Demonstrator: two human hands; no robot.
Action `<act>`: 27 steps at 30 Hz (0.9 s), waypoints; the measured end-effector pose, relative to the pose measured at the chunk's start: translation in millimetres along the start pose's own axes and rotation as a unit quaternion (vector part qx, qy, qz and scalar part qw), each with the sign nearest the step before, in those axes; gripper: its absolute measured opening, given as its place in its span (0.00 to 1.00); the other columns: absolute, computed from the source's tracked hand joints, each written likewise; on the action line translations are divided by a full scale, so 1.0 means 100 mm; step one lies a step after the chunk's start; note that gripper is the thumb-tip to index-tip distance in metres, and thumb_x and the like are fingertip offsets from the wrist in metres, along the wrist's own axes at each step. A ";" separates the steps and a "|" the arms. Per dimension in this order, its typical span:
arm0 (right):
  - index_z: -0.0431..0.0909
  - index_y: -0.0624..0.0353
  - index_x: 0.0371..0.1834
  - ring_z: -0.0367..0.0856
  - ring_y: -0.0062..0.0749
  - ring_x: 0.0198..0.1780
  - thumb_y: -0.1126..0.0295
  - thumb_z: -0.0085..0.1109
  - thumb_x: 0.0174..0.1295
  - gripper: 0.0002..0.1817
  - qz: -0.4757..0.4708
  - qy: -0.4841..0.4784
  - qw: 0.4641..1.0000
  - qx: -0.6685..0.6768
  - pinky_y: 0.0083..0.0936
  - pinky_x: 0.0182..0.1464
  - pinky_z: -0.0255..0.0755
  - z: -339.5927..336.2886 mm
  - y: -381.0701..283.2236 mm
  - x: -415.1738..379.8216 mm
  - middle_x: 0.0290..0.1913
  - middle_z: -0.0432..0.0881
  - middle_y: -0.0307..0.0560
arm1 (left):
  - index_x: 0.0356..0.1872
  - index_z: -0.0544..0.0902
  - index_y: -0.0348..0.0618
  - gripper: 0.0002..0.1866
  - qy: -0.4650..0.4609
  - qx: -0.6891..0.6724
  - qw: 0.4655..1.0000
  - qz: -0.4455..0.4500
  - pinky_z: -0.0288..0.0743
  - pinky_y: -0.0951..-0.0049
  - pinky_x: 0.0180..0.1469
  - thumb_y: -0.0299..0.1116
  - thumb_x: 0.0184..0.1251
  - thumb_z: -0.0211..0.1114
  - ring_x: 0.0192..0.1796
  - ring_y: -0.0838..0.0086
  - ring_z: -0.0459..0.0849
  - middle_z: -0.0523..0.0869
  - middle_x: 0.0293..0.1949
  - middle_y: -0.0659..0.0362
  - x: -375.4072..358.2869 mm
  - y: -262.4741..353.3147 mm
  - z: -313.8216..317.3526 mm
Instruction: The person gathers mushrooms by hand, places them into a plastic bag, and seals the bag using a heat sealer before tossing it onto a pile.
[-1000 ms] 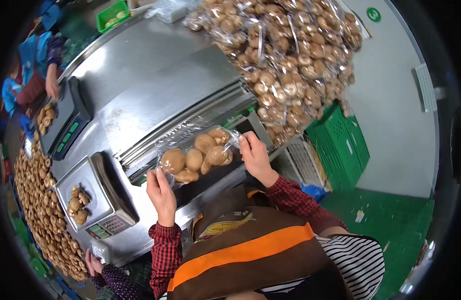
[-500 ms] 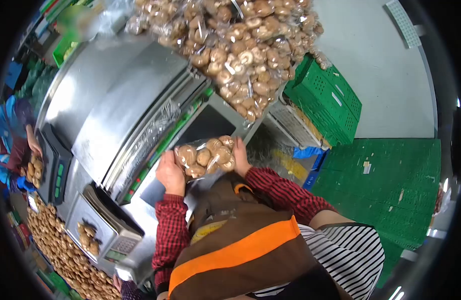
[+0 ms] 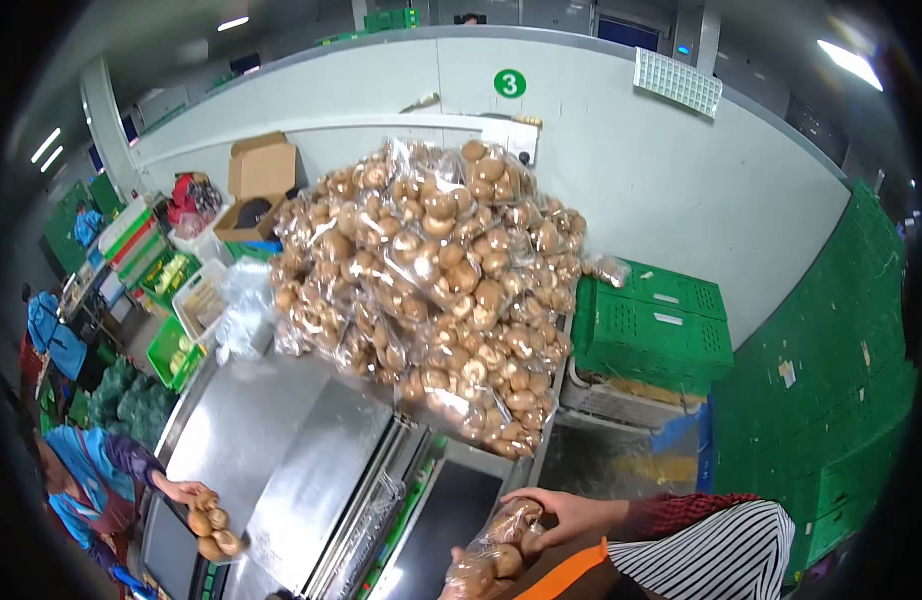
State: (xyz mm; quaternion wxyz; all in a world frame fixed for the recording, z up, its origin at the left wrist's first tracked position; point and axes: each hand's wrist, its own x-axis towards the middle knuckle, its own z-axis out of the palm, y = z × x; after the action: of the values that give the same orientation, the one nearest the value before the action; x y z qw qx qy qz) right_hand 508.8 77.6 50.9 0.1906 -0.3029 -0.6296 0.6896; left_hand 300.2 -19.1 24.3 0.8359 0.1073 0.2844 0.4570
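The left grip [image 3: 454, 558] and apron [image 3: 566, 572] run off the bottom edge; marks on the wall sheet [image 3: 678, 82] are unreadable.

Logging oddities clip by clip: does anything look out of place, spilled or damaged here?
One bag lies on the green crates at the edge of the heap of bagged mushrooms, as if slipped off. A pale scrap on the green floor looks like litter. No clear spill shows.

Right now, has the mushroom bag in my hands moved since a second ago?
Yes: relative to the dark panel, the mushroom bag has moved toward your orange-striped apron.
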 end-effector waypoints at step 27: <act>0.77 0.68 0.57 0.82 0.33 0.51 0.59 0.62 0.67 0.24 -0.028 -0.229 0.959 -0.163 0.29 0.50 0.79 1.27 -0.61 4.39 0.51 0.83 0.51 | 0.54 0.74 0.33 0.19 0.699 0.305 0.452 0.463 0.71 0.70 0.53 0.28 0.65 0.67 0.49 0.69 0.76 0.76 0.51 0.53 -0.69 0.78 -1.04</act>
State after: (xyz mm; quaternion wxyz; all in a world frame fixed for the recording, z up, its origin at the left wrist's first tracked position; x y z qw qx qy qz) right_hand 91.1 273.0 36.2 0.0083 -0.1458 -0.7683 0.6232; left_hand 156.5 -40.4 0.1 -0.0656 0.1152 0.8028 0.5812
